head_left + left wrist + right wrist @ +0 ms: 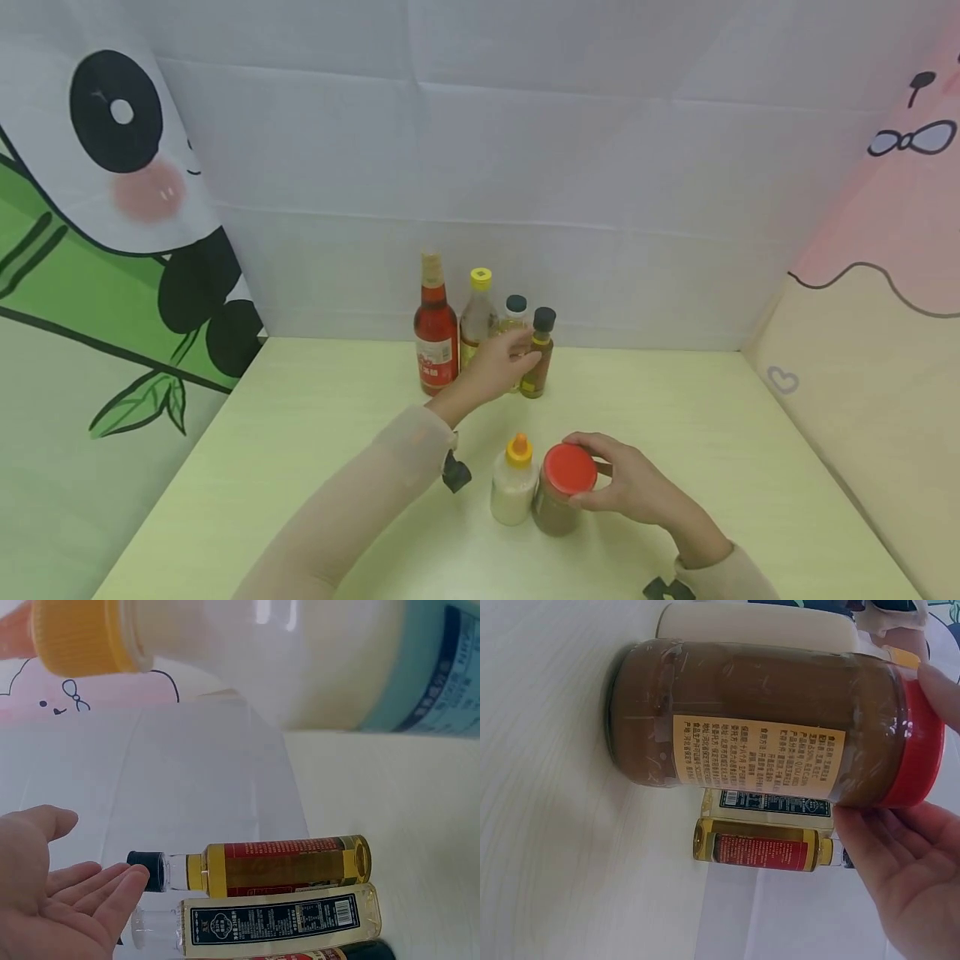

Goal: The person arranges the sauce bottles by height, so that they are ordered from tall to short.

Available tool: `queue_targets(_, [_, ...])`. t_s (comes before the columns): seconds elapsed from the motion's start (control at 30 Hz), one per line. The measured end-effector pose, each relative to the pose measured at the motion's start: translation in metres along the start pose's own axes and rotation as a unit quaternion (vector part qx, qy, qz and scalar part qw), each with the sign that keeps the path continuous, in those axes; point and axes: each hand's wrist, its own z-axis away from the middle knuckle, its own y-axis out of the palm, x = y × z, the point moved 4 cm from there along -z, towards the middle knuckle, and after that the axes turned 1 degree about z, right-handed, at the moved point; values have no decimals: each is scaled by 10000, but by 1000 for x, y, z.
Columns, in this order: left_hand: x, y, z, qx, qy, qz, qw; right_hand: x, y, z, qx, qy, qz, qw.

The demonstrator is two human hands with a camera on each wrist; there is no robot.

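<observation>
My right hand (637,483) grips a jar of brown paste (757,690) around its red lid (570,469), thumb on one side and fingers on the other. Close beside the jar stands a squeeze bottle (514,487) with pale contents and an orange nozzle cap. Farther back, my left hand (498,362) reaches in front of the row of bottles, its fingers loosely extended and nothing in them. In the left wrist view its fingertips (135,879) are right by the black cap of a small oil bottle (277,866). A clear labelled bottle (277,919) stands next to that one.
At the row's left end stands a tall bottle (436,342) of red liquid, followed by a yellow-capped bottle (477,321). Behind the pale table (322,417) hangs a white cloth (562,167), with cartoon-printed cloth on both sides.
</observation>
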Motion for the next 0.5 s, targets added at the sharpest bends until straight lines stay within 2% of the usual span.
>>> queue_targets(0.33, [-1,-7,22,165,-75,373,9991,-1,0,0,5,-51,-49,10000])
queue_targets(0.5, [-5,-7,34,181,46,480,9987,-1,0,0,-20,-59,-41,10000])
